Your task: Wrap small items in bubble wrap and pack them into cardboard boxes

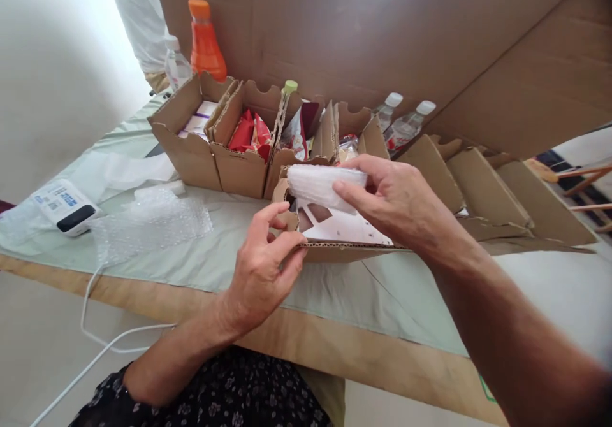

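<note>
My left hand (262, 267) pinches the near edge of a small open cardboard box (344, 248) that rests on the table in front of me. My right hand (396, 204) grips a bundle wrapped in white foam sheet (318, 185) and holds it over the box's opening. A white printed insert (339, 226) lies inside the box under the bundle.
Behind stands a row of cardboard compartments (191, 153) with red packets (248, 134), boxes and bottles (406, 124). An orange bottle (205, 41) stands at the back. Bubble wrap (153, 220) and a white device (67, 207) with a cable lie at left. A person in white stands far left.
</note>
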The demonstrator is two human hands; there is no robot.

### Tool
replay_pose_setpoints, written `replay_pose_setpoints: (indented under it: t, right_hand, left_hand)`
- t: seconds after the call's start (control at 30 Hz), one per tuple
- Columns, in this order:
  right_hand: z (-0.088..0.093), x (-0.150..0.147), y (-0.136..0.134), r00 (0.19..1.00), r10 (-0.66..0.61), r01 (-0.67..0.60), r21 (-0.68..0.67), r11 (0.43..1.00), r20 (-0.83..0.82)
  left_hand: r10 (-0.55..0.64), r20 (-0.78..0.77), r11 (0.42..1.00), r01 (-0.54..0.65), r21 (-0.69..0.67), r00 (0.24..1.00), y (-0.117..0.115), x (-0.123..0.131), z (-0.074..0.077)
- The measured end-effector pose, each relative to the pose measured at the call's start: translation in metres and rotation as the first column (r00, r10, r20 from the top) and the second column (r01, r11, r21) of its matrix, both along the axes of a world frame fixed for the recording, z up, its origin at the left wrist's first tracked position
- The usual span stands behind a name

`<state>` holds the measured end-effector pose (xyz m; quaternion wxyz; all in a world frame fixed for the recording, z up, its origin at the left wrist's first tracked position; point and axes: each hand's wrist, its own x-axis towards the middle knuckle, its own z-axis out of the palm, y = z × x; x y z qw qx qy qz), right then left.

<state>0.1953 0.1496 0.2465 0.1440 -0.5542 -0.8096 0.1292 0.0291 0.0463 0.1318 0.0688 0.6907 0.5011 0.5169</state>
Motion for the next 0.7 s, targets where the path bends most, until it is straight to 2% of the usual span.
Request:
replay_pose_setpoints:
  t: [0.1,0.17,0.27,0.4,0.5,0.6,0.67,0.7]
  right_hand:
    - [0.014,-0.014,0.002,0.972,0.033,-0.022,-0.051,0.998,0.232]
    - [0.021,-0.014,0.002,0.951,0.061,-0.039,-0.078,0.996,0.304]
    - [0.025,-0.006,-0.001,0.964,0.069,-0.044,-0.101,0.994,0.256]
    - [0.015,-0.005,-0.003,0.986,0.055,-0.025,-0.191,0.981,0.157]
    - [0.008,-0.021,-0.003,0.955,0.129,-0.072,-0.215,0.974,0.266]
    - [0.011,-0.043,0.003,0.878,0.209,-0.117,-0.230,0.966,0.431]
    - [0.013,-0.057,0.012,0.880,0.239,-0.145,-0.247,0.958,0.410]
    - [0.012,-0.063,0.018,0.923,0.229,-0.161,-0.229,0.960,0.311]
  left_hand:
    - [0.032,-0.031,0.999,-0.032,-0.004,0.999,-0.005,0.000,0.000]
    - [0.051,-0.059,0.999,-0.052,-0.014,0.997,-0.005,-0.003,-0.001]
    - [0.046,-0.060,0.999,-0.048,-0.026,0.997,-0.006,-0.008,-0.004]
    - [-0.032,-0.021,0.998,0.031,-0.048,0.999,-0.008,-0.007,-0.011]
    - [-0.021,-0.010,0.999,0.021,-0.034,1.000,-0.009,-0.005,-0.014]
    - [-0.010,-0.017,1.000,0.010,-0.021,1.000,-0.009,-0.004,-0.015]
    - [-0.013,-0.017,1.000,0.013,-0.019,1.000,-0.009,-0.003,-0.014]
    - [-0.013,-0.017,1.000,0.013,-0.017,1.000,-0.009,-0.003,-0.014]
